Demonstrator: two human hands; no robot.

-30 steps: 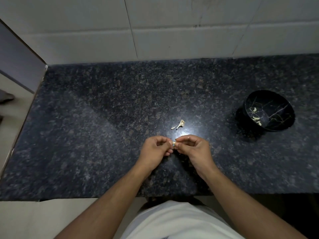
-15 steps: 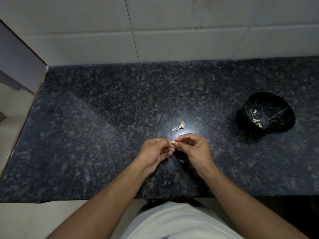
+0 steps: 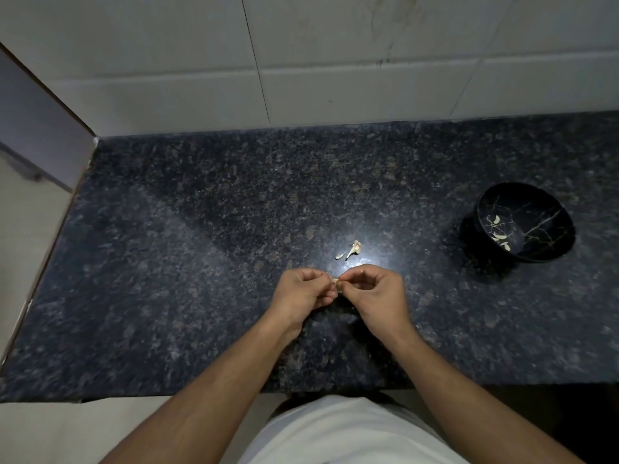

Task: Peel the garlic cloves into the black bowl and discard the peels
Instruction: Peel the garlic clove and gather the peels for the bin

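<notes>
A small garlic clove (image 3: 336, 282) is pinched between my left hand (image 3: 301, 293) and my right hand (image 3: 375, 293), fingertips of both meeting over the dark granite counter (image 3: 201, 262). Most of the clove is hidden by my fingers. Just beyond my hands lies a little heap of pale garlic peel (image 3: 351, 250) on the counter. The black bowl (image 3: 549, 226) with gold veining stands at the right, tilted toward me, and holds several peeled white cloves (image 3: 499, 233).
A white tiled wall (image 3: 335, 61) backs the counter. The counter ends at the left beside a grey panel (image 3: 37, 128) and pale floor. Its front edge runs just below my forearms.
My hands have stayed together on the clove, with small finger shifts. The view drifted down a little, so everything sits slightly lower in frame.
</notes>
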